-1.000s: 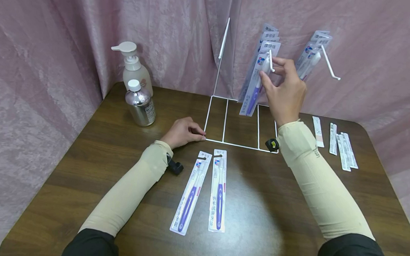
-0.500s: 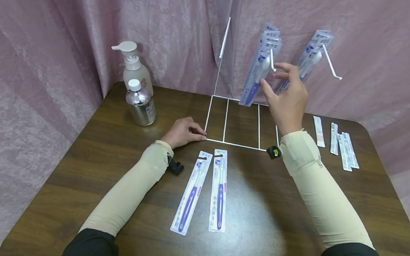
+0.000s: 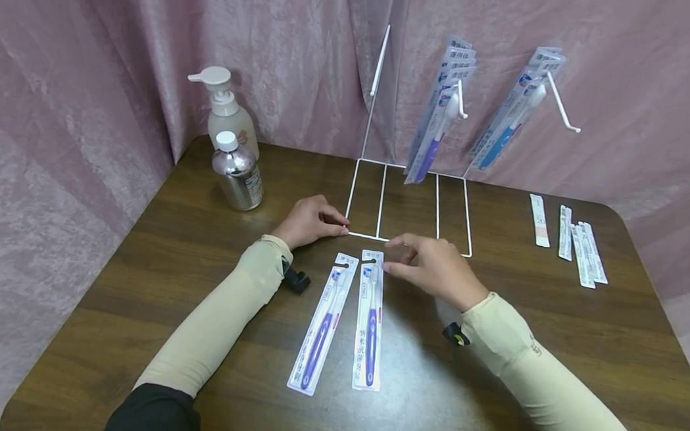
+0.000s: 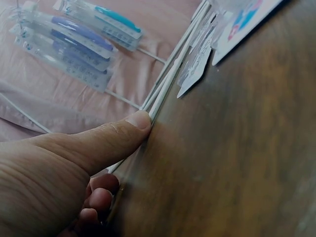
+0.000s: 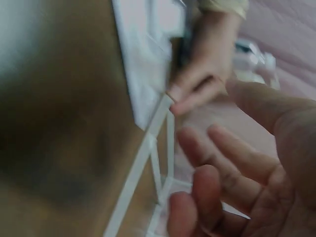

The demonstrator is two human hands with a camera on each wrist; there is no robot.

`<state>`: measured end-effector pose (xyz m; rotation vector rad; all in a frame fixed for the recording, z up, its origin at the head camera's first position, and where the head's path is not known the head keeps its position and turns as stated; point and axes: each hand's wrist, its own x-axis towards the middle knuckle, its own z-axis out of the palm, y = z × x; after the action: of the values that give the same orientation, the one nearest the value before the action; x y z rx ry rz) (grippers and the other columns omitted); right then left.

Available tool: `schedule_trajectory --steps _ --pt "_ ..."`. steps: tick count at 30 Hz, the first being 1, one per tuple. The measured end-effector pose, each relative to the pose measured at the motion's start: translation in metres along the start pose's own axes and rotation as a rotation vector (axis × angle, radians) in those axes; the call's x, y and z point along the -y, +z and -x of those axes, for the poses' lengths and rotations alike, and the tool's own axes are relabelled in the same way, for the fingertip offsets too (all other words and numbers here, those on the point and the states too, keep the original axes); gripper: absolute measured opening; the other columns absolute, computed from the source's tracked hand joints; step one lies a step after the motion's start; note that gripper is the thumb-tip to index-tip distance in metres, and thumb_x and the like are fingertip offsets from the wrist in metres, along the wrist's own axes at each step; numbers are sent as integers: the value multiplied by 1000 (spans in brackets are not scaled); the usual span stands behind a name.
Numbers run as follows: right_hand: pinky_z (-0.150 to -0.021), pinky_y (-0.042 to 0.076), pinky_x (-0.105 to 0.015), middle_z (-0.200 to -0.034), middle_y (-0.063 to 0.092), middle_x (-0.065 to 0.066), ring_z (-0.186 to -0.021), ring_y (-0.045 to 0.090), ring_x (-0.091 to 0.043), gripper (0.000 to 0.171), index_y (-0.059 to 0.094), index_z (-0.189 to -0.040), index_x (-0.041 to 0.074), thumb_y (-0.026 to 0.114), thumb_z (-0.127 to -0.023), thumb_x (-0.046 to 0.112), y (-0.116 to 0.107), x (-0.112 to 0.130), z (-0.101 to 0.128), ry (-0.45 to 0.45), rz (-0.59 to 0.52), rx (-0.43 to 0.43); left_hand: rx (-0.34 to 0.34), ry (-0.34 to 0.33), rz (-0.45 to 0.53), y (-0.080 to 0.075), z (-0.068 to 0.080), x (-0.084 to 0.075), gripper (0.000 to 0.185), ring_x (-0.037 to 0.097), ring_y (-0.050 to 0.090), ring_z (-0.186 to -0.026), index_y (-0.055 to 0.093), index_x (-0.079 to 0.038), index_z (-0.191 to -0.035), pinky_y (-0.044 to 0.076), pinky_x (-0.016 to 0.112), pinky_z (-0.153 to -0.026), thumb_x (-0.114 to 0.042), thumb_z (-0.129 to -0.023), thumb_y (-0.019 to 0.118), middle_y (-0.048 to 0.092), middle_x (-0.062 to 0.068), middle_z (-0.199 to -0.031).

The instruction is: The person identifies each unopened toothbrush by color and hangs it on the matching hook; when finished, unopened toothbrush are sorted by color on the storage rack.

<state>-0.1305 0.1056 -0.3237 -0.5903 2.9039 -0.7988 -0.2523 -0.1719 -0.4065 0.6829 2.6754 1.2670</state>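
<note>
White wire rack (image 3: 409, 206) stands at the table's back in the head view; the left hand (image 3: 309, 221), fingers curled, steadies its front corner; the right hand (image 3: 436, 268) hovers, fingers loosely apart, at the top of the right packaged toothbrush (image 3: 369, 319); picking it up seems next, needing a pinch on its card; left wrist view shows the thumb (image 4: 118, 136) pressing the wire; right wrist view, blurred, shows spread fingers (image 5: 222, 163) holding nothing.

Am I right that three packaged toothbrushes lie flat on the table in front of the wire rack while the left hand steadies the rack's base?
Not quite: the head view shows two packaged toothbrushes lying flat on the table, not three. The rest holds: they lie in front of the wire rack, and the left hand steadies its base, with the thumb pressed against the front wire in the left wrist view.
</note>
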Motion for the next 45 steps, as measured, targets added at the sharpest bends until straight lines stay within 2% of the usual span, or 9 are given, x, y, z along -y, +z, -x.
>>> schedule_trajectory --steps 6,17,24,29,32,35,38,42,45 --pt "-57 47 -33 -75 66 9 -61 56 -8 52 70 -134 11 84 -91 38 28 -3 11 22 22 111 -22 -14 -5 1 -3 0 32 20 54 -81 85 -22 -112 44 33 -71 -33 -83 94 59 4 -90" --pt "-52 42 -31 -71 60 7 -60 53 -10 43 73 -125 13 85 -91 36 44 -1 8 21 23 48 -35 -28 -33 -2 0 -3 29 19 56 -84 87 -21 -105 46 33 -75 -37 -82 94 63 1 -94" --pt "-69 52 -41 -100 67 -4 -89 63 -21 32 73 -112 19 82 -85 34 46 0 3 54 6 -1 -51 -32 -21 -3 1 -1 27 20 54 -81 87 -22 -103 44 34 -72 -36 -81 95 62 1 -90" --pt "-75 53 -44 -100 73 -2 -90 69 -21 31 67 -109 16 79 -82 27 40 -1 8 65 -61 -51 -37 -35 -15 -1 1 -3 26 20 53 -82 87 -23 -103 44 34 -72 -36 -82 94 61 1 -91" --pt "-68 52 -41 -94 76 -1 -79 69 -18 33 65 -113 14 77 -83 22 30 2 14 53 -80 -123 -35 -30 -18 0 1 -2 25 20 53 -81 87 -22 -103 44 34 -73 -35 -82 94 61 2 -90" --pt "-59 46 -37 -94 75 -1 -69 60 -15 34 64 -117 13 74 -85 19 16 7 20 1 -39 -242 -39 -21 -22 0 1 -1 25 20 53 -81 87 -22 -102 43 34 -72 -33 -82 95 62 1 -89" --pt "-53 40 -37 -97 75 -4 -62 49 -15 35 64 -119 10 74 -87 18 -2 15 25 -91 33 -410 -42 -15 -24 -1 0 -1 24 20 53 -80 87 -21 -101 43 34 -71 -33 -81 95 62 2 -88" --pt "-58 43 -43 -104 76 -13 -65 51 -21 37 65 -121 2 72 -88 15 -31 24 24 -230 108 -661 -38 -17 -25 -1 0 -1 24 20 53 -80 87 -21 -102 43 34 -71 -33 -82 94 62 1 -89" --pt "-61 41 -42 -108 75 -17 -65 51 -24 39 65 -124 -1 69 -89 17 -54 32 20 -268 109 -818 -37 -19 -27 -1 0 -1 24 20 53 -81 87 -21 -102 43 34 -72 -33 -82 94 62 1 -90"
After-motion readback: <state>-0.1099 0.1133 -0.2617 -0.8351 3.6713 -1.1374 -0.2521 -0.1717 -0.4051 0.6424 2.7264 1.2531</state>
